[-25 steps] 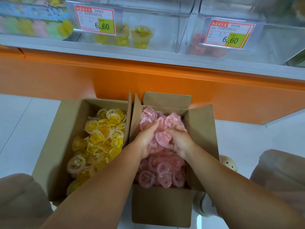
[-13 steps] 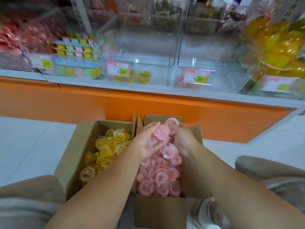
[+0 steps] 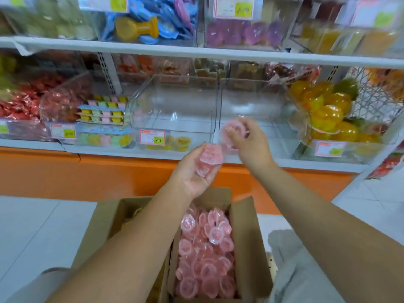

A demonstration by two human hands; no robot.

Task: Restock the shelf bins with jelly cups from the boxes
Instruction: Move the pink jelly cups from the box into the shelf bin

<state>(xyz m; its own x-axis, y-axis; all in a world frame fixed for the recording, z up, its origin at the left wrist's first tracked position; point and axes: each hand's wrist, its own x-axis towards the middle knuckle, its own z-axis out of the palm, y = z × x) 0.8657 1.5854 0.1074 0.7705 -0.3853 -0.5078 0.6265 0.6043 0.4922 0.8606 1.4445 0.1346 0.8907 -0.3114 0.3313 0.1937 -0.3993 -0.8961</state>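
Note:
My left hand (image 3: 194,171) holds a few pink jelly cups (image 3: 208,159) in its cupped palm, above the box and in front of the orange shelf base. My right hand (image 3: 249,143) grips more pink jelly cups (image 3: 234,127), blurred, at the front edge of the clear right bin (image 3: 258,106). Beside it stands the clear left bin (image 3: 175,110), with a few yellow jelly cups (image 3: 182,143) behind its price tag. Below, the open cardboard box (image 3: 247,237) holds several pink jelly cups (image 3: 205,259). My left arm hides most of the left box (image 3: 102,228).
The lowest shelf edge (image 3: 131,149) runs above an orange base (image 3: 87,173). Neighbouring bins hold multicolour jelly trays (image 3: 102,110), red sweets (image 3: 19,106) and orange fruit jellies (image 3: 328,110). An upper shelf (image 3: 196,51) overhangs the bins. White floor tiles (image 3: 32,226) lie to the left.
Both hands have lifted out of the pink box with jelly cups and risen towards the shelf. The right hand has gone further, reaching the right bin's front. The view has tilted up.

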